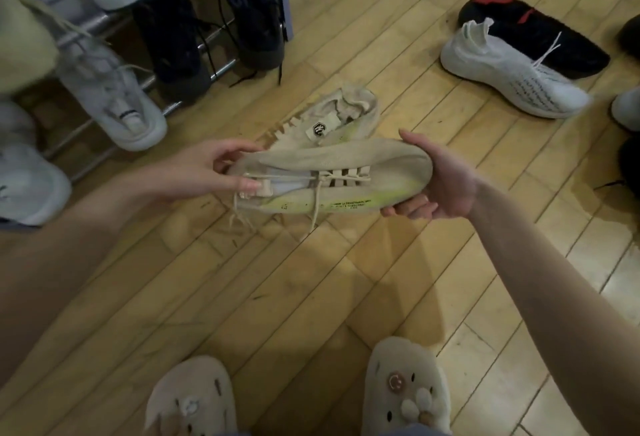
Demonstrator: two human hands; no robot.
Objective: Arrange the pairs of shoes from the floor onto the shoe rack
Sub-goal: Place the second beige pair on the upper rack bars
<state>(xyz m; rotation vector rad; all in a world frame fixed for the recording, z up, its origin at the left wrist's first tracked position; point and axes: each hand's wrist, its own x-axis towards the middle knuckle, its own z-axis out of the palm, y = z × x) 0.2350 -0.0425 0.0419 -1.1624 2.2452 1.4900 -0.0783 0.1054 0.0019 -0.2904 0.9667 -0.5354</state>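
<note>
The metal-bar shoe rack (204, 41) at far left holds white and black sneakers, while both hands, left hand (211, 172) and right hand (441, 181), grip a beige knit sneaker (332, 176) above open wooden floor (311, 297), its mate (341, 115) lying just beyond.

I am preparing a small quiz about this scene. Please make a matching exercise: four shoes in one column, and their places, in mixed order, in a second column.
Shoes:
1. beige sneaker with laces tied
2. beige sneaker with black tag
3. white knit sneaker
4. black lace-up shoes

Places:
A. on the shoe rack
B. held between the left hand and right hand
C. on the floor, partly behind the held shoe
D. on the floor beside a black and red shoe

Pairs: 1-B, 2-C, 3-D, 4-A
</note>
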